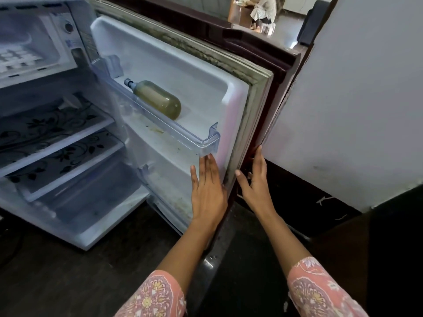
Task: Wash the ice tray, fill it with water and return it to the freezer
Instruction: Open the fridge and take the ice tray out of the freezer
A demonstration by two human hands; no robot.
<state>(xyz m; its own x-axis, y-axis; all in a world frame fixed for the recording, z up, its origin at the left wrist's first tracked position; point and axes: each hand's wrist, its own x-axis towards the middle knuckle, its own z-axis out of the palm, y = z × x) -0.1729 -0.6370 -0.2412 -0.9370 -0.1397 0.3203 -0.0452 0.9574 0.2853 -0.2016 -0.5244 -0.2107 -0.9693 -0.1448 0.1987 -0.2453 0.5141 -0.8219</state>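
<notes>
The white ice tray (17, 59) lies in the freezer compartment (34, 40) at the top left of the open refrigerator, well apart from both hands, which are low at the free edge of the swung-open door (231, 115). The left hand (207, 188) lies flat, fingers straight and together, against the door's inner liner just under the clear door shelf (160, 115); it holds nothing. The right hand (254, 179) is spread loosely at the door's dark outer face, fingers touching the edge, also holding nothing. One ice tray shows, one bottle (155, 97) of cloudy yellowish liquid lies on its side in the door shelf, and two patterned shelves (52, 131) sit in the cabinet.
</notes>
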